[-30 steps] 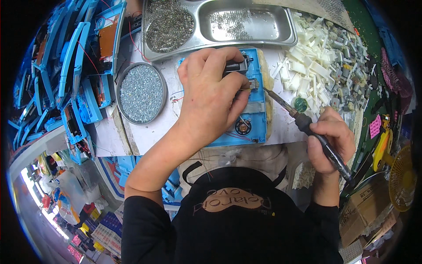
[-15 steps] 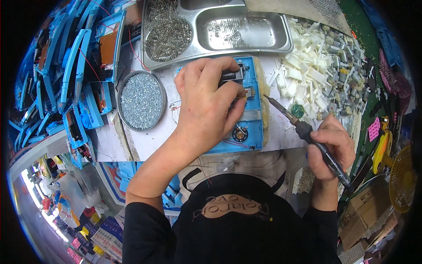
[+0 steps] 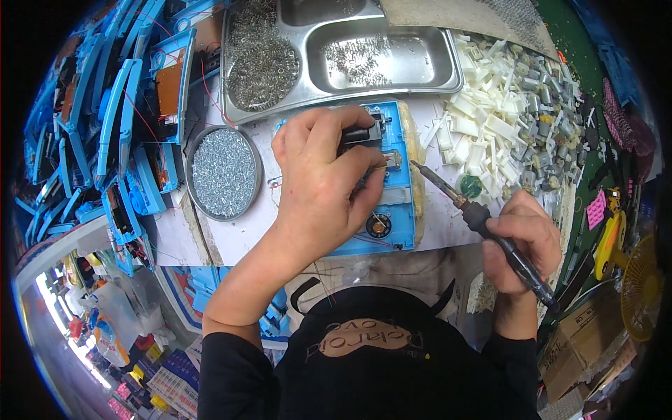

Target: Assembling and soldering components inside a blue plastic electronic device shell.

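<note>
My right hand (image 3: 523, 243) grips the dark handle of a soldering iron (image 3: 481, 215). The iron's tip points up and left, ending just off the right edge of an open blue plastic casing (image 3: 400, 210). Across the casing lies my left hand (image 3: 318, 175), its thumb and forefinger pinched beside a small metal-edged part (image 3: 393, 160). What they pinch is small and mostly hidden. Under the other fingers shows a black cylindrical part (image 3: 355, 136). A round speaker-like disc (image 3: 379, 225) sits in the casing's near end. The back of my hand covers the casing's left side.
Left of the casing stands a round dish of small screws (image 3: 224, 173). Behind is a metal tray (image 3: 448, 80) with springs and small metal parts. White plastic pieces and small motors (image 3: 490, 119) heap at the right; blue casings with wires (image 3: 119, 119) pile up at far left.
The whole view has shifted slightly, so the bench sits lower in it. The soldering iron's tip is a little nearer the small metal-edged part. My left hand keeps its pinch over the casing.
</note>
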